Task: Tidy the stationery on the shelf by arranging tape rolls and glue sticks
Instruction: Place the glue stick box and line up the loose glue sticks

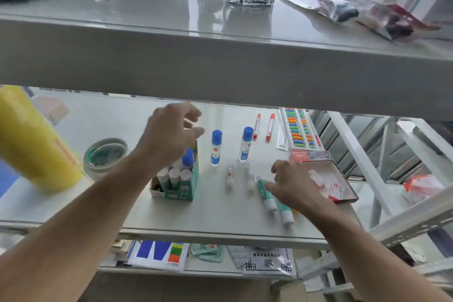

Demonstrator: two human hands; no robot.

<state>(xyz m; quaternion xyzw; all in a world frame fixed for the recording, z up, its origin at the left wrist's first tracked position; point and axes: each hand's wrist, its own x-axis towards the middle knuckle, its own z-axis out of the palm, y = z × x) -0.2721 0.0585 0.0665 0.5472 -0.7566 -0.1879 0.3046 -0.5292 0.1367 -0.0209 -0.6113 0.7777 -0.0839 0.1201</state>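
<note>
The grey metal shelf (pixel 220 216) fills the view, its middle tier carrying all the stationery, with the upper tier's front lip cutting across above. Big yellow roll (pixel 31 140) sits blurred at the far left of that tier, and just right of it a tape roll (pixel 104 154) with a greenish core lies flat. Centre stage, the teal cardboard box (pixel 180 185) stands open-topped with white-capped glue sticks (pixel 174 175) upright inside and a blue-capped bottle poking out behind them. The left hand (pixel 169 135) hangs above the box, fingers spread and loosely curled, holding nothing. To the right, two blue-capped glue bottles (pixel 216 147) stand upright side by side, well apart from the box. In front of them two small clear tubes (pixel 230 175) lie flat. Over to the right hand (pixel 291 185), palm down, fingertips resting on a pair of teal glue sticks (pixel 266 195) lying side by side near the shelf's front edge; whether it actually grips one, I can't tell. Behind, two red-capped markers (pixel 269 127) lie flat beside a colourful bead abacus (pixel 300 130).
</note>
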